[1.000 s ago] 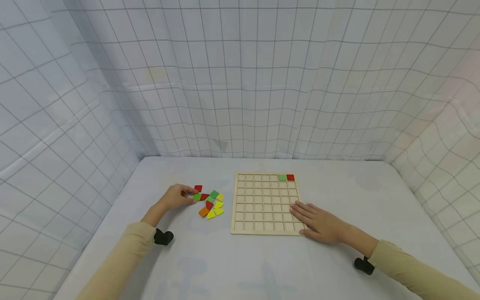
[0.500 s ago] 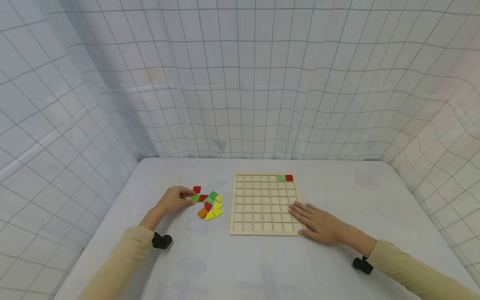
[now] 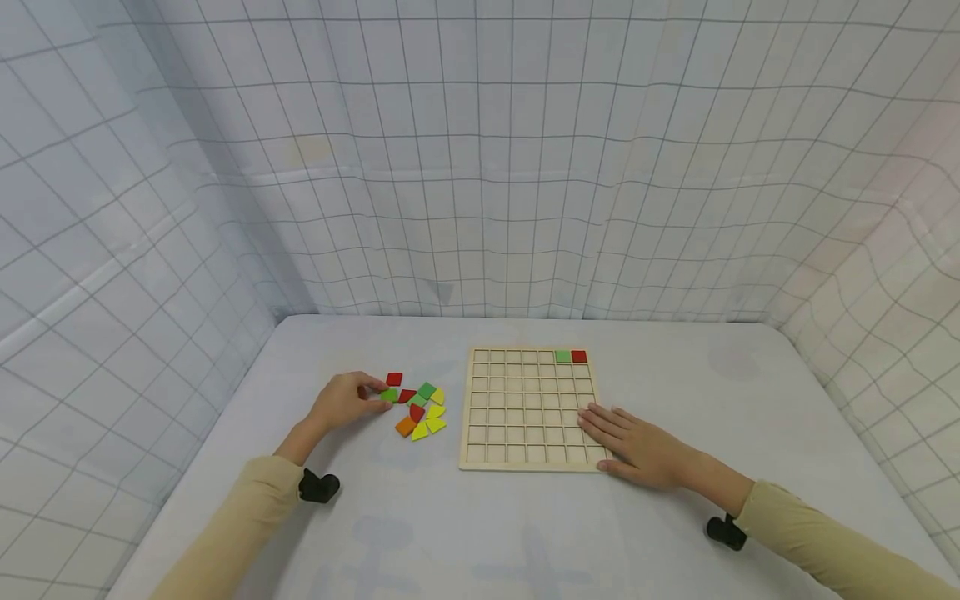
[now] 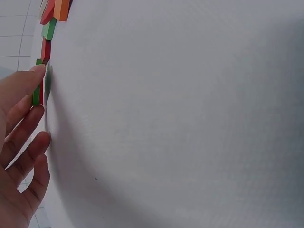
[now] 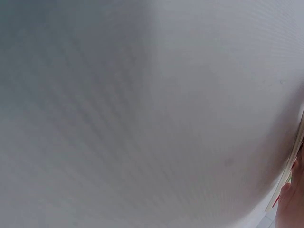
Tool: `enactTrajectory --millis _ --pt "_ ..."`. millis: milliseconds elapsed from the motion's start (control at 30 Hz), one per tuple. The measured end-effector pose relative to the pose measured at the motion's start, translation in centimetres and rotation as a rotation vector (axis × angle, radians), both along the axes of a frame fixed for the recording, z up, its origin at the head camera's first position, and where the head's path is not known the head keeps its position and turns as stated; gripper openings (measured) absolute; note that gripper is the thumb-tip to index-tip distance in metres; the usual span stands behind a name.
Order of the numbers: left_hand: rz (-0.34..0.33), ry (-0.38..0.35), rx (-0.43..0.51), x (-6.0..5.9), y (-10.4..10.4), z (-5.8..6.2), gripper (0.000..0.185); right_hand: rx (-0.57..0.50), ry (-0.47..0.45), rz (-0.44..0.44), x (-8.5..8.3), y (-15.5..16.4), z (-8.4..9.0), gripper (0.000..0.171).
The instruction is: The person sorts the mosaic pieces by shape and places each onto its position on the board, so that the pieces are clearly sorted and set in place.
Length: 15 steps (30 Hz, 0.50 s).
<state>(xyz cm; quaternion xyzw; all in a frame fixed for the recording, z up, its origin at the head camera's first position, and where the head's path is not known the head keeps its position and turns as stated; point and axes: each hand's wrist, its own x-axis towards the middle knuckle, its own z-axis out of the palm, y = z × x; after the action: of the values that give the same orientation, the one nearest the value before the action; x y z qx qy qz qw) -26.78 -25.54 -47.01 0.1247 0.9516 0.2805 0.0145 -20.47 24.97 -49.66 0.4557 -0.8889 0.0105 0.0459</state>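
So the left hand sits left of centre in the head view, fingers curled with the tips pinching a green tile at the left edge of the loose tile pile. The tile lies straight ahead of those fingertips, toward the right of the frame, still down on the table as far as I can tell. In the left wrist view it's at the upper left, seen edge-on: the green tile is thin and flat, and one fingertip presses on its rim. It's roughly square, so no real long axis.

The left hand is clearly the nearer one. The right hand is well apart from the pile, lying flat with fingers straight on the lower right corner of the wooden grid board.

The tiles look like painted wood: red, green, yellow, orange, some with a curved edge. The board is pale wood with square cells; a green square and a red square fill two top-row cells. The table is a matte whitish sheet.
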Motion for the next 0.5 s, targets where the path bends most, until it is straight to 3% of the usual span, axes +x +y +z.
enactTrajectory --millis 500 --pt "0.03 0.101 -0.002 -0.2 0.5 1.4 0.031 0.001 0.004 -0.003 -0.1 0.0 -0.1 0.066"
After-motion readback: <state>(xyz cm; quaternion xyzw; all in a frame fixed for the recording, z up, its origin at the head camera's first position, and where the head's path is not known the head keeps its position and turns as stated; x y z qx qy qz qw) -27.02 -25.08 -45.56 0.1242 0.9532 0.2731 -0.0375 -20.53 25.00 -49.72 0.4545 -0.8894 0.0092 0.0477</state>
